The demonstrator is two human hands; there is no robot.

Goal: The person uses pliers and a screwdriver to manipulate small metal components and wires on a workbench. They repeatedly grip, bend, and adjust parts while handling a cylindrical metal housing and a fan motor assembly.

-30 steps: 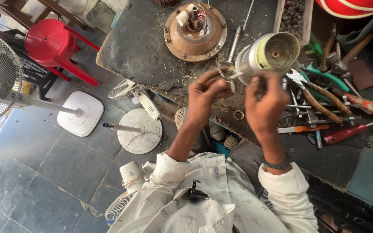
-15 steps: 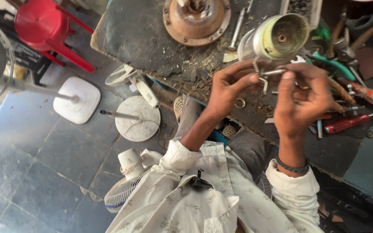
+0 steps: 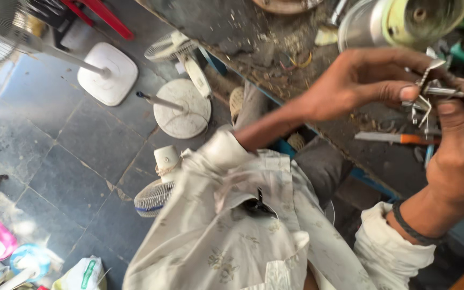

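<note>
**Both hands pinched on a small metal part above the bench**

Head view. Left hand [image 3: 361, 80] reaches in from the left, thumb and forefinger closed on a small bent metal part [image 3: 422, 99], a thin silver piece with angled prongs. Right hand [image 3: 460, 156] comes up from below, fingers curled, thumb pressing the same part from the right; a slim metal rod juts out past its fingertips. The part is held in the air between the two hands, just over the dark workbench [image 3: 253, 32] and just below a silver cylindrical motor housing [image 3: 398, 21]. An orange-handled tool [image 3: 398, 138] lies on the bench under the hands. A dark band circles the right wrist. Off the bench, on the grey tiled floor [image 3: 55, 161]: a round white fan base [image 3: 182, 109], a square white fan base [image 3: 108, 73], a small fan with a wire guard [image 3: 157, 196].
</note>
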